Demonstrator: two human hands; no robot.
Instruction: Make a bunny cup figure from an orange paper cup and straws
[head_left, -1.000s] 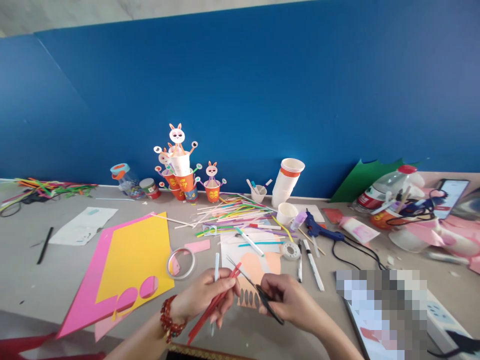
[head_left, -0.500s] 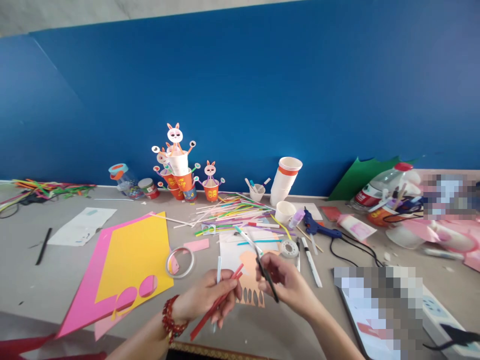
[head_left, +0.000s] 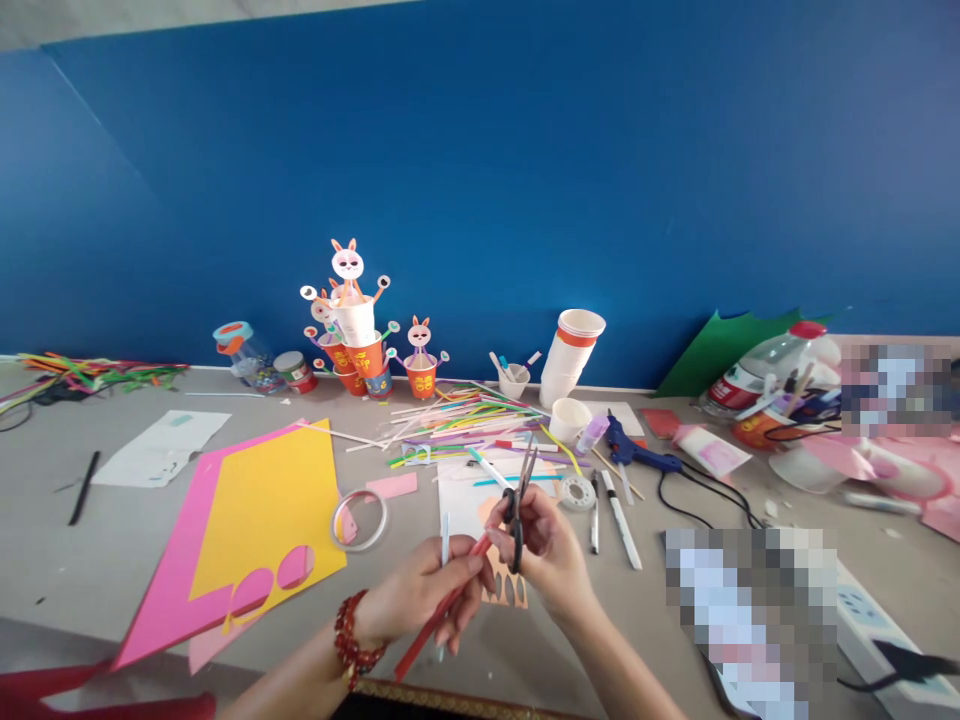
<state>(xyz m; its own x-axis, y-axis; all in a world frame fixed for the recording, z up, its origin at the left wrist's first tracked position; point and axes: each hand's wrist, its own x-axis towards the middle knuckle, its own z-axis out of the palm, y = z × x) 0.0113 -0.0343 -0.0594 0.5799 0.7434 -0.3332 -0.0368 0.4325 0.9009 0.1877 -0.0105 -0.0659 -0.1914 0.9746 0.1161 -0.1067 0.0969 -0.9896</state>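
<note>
My left hand (head_left: 442,580), with a red bead bracelet at the wrist, is closed around red strips (head_left: 427,637) and a pale blue stick (head_left: 445,540). Close on its right, my right hand (head_left: 546,545) holds black-handled scissors (head_left: 517,520), blades pointing up and slightly parted. The right fingertips are at the upper end of the red strips. Beneath the hands lie a white sheet (head_left: 457,490) and an orange cut-out sheet (head_left: 517,592).
Yellow card (head_left: 262,500) and pink card (head_left: 172,570) lie left, beside a tape roll (head_left: 360,520). Bunny cups (head_left: 364,355) and colored sticks (head_left: 465,420) stand or lie behind. Rightward are a glue gun (head_left: 641,455), bottle (head_left: 772,370) and power strip (head_left: 870,620).
My right hand has turned the scissors so their blades point up, and its fingertips have come to the red strips. My left hand has shifted slightly right.
</note>
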